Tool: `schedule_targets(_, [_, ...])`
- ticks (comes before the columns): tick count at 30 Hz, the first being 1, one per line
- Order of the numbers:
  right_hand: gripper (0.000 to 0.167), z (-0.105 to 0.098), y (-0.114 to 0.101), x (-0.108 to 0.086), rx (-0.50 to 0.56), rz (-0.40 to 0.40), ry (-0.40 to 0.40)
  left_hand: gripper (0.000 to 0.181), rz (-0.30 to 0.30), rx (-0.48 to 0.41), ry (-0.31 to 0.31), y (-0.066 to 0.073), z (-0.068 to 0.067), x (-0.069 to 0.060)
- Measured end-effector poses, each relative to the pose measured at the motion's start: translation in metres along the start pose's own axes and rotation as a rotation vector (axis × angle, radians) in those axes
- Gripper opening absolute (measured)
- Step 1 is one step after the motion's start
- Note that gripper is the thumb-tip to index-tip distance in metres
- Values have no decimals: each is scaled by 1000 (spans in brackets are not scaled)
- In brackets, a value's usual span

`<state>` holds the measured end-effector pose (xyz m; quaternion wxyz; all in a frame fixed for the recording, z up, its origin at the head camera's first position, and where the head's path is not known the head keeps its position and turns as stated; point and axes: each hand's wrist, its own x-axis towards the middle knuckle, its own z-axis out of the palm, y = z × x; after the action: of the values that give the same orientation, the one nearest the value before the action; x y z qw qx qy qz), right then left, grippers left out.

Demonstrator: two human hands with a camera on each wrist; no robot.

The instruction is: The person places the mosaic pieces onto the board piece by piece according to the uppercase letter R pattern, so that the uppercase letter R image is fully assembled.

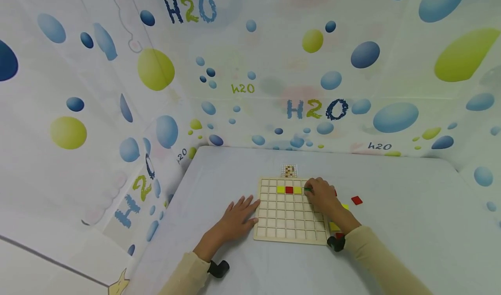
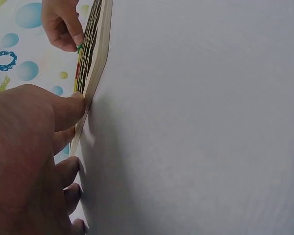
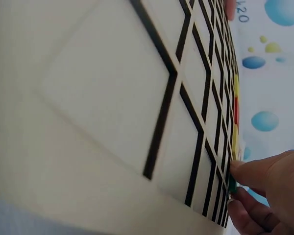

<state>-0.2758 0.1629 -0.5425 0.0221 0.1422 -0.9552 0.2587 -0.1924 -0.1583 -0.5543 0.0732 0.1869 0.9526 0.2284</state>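
Note:
A light wooden grid board [image 1: 291, 219] lies flat on the table. In one of its upper rows sit a yellow square tile [image 1: 281, 190], a red square tile [image 1: 289, 190] and another yellow tile [image 1: 298, 190], side by side. My right hand [image 1: 322, 196] pinches a small green tile [image 3: 233, 185] between thumb and fingers, at the cell to the right of that row. Spread out on the left, my left hand [image 1: 236, 219] touches the board's left edge with its fingertips; the left wrist view shows the thumb [image 2: 71, 110] against the rim.
A small printed pattern card [image 1: 289, 170] lies just beyond the board's far edge. Right of the board are a loose red tile [image 1: 356, 200] and several yellow and red tiles, partly hidden by my right arm. A patterned sheet [image 1: 250, 69] hangs behind the white table [image 1: 415, 208].

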Motion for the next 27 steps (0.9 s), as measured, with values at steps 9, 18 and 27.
schedule_targets(9, [8,-4,-1,1,28,5,-47,60,2,0,-3,-1,0,0])
schedule_targets(18, [12,-2,7,5,12,13,-54,60,1,7,-4,0,0,1])
schedule_targets(27, [32,-23,33,-3,51,105,-50,60,-4,10,-8,-1,1,2])
